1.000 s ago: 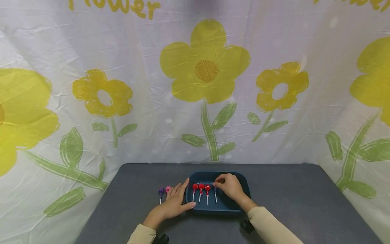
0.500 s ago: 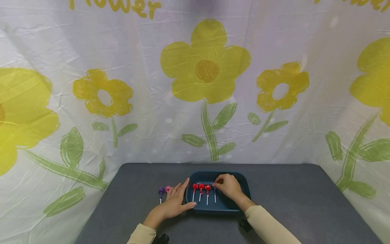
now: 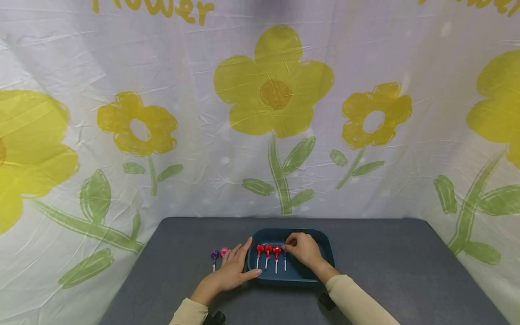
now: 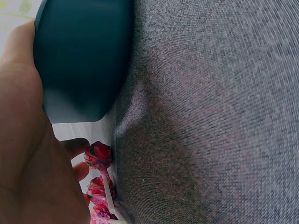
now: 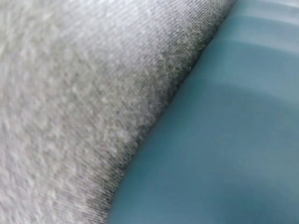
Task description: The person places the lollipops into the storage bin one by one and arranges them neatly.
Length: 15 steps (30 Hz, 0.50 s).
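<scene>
In the head view, a dark blue tray (image 3: 292,281) sits on the table with a row of three red lollipops (image 3: 268,248) inside. To the right of the red ones, my right hand (image 3: 305,249) pinches a purple lollipop (image 3: 285,262) near its head, its stick pointing toward me. My left hand (image 3: 234,271) lies spread along the tray's left end, thumb at the near rim. Beyond its fingers, pinkish-red wrapped lollipops (image 4: 98,156) show in the left wrist view. The right wrist view catches only the tray's outer wall (image 5: 219,154) and tabletop, not the hand.
On the table left of the left hand lie a purple lollipop (image 3: 215,255) and a pink lollipop (image 3: 224,251), partly covered by the hand. The grey table (image 3: 390,262) ends at a flower-printed curtain (image 3: 219,180) behind and at both sides.
My right hand has shifted slightly left with the purple lollipop, bringing it closer to the red row. The left hand and the tray have stayed in place.
</scene>
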Each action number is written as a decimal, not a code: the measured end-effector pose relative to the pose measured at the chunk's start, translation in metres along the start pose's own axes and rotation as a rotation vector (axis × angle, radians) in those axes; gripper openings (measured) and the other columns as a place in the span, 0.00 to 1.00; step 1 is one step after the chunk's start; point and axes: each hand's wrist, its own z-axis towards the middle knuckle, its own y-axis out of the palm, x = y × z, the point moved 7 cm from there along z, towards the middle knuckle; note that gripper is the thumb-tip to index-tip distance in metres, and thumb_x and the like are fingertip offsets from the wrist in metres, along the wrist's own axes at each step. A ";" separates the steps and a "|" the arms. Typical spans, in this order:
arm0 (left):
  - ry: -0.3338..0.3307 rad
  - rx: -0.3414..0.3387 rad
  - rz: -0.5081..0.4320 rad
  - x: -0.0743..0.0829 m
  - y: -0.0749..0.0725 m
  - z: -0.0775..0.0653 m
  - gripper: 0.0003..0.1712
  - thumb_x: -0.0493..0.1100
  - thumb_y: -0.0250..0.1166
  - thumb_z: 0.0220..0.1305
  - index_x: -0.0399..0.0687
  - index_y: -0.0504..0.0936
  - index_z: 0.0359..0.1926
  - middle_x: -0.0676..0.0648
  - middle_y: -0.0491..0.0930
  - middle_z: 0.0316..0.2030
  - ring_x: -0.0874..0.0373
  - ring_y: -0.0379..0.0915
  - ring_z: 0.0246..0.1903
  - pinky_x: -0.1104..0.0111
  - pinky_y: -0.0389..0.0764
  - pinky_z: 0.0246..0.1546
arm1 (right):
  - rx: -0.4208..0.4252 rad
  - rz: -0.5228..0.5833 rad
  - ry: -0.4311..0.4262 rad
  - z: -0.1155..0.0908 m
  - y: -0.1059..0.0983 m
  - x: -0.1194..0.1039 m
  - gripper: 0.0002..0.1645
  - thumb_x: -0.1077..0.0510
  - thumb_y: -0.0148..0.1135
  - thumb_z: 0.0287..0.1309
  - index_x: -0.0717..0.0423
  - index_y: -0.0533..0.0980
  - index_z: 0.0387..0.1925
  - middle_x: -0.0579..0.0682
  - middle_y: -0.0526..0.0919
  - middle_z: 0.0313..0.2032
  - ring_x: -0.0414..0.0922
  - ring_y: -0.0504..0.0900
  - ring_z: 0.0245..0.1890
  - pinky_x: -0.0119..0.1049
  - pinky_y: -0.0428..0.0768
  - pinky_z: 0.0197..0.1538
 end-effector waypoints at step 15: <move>-0.009 0.001 -0.003 -0.001 0.000 0.000 0.58 0.71 0.59 0.62 0.54 0.41 0.80 0.38 0.53 0.76 0.36 0.43 0.76 0.33 0.37 0.71 | -0.014 0.007 -0.019 -0.001 0.001 -0.001 0.09 0.51 0.73 0.54 0.52 0.85 0.33 0.45 0.87 0.27 0.35 0.79 0.24 0.32 0.76 0.27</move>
